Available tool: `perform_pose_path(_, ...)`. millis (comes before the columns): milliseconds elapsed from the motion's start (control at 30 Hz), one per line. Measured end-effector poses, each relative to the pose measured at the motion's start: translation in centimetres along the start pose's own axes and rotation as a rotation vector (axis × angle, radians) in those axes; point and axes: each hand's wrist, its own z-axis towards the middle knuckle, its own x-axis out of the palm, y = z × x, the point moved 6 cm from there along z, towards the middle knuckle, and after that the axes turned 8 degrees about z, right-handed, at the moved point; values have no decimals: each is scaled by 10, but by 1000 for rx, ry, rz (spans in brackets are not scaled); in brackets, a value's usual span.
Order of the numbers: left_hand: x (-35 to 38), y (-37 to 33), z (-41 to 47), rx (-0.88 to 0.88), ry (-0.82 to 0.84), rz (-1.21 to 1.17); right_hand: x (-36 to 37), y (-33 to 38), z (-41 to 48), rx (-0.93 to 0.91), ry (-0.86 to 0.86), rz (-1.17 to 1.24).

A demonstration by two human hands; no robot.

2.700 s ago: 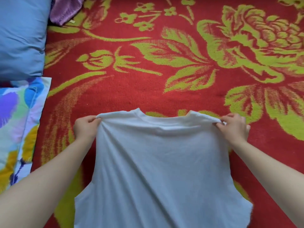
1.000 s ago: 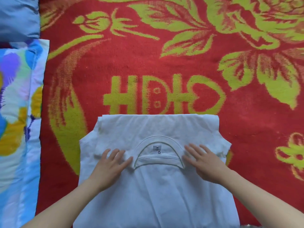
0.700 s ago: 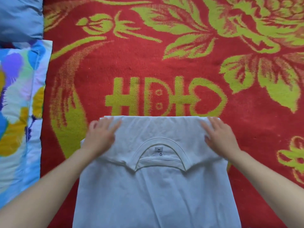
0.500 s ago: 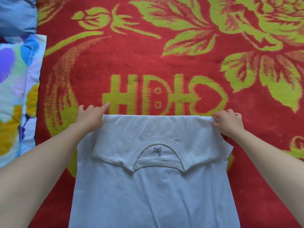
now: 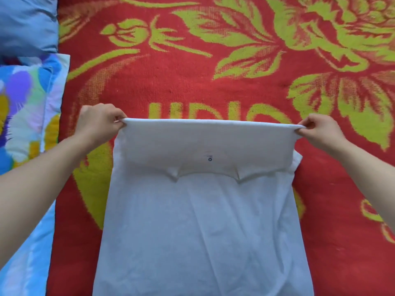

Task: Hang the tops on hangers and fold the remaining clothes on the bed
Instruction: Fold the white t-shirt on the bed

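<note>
Left hand point(image 5: 99, 122) and right hand point(image 5: 322, 132) each pinch white t-shirt point(image 5: 203, 221) fold edge, lifted.

One wide-angle view from a camera worn on the person's head, looking steeply down onto the red floral bed blanket point(image 5: 213, 88). It sits close: the white T-shirt point(image 5: 203, 231) fills the lower middle, cut off at the bottom.

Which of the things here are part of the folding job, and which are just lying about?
In the job: white top, its folded edge pinched by the left hand and right hand.
Lying about: red flowered blanket underneath, blue pillow, colourful patterned bedding.
</note>
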Motion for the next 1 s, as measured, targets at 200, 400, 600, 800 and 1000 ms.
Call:
perform_pose_path(200, -1, 4, -101, 194, -81, -244, -8, -17, -84, -297, 66, 39)
perform_pose_path(400, 49, -8, -206, 380, 12, -107, 47, -50, -167, -725, 297, -360)
perform_pose_path(600, 108, -23, -218, 139, 450, 244, 109, -86, -178, -477, 482, -760)
perform_pose_path(800, 88, -35, -139, 33, 287, 205, 86, -31, -123, -427, 42, -596)
perform_pose_path(1000, 125, 48, -145, -261, 683, 487, 95, -71, -105, -240, 256, -769)
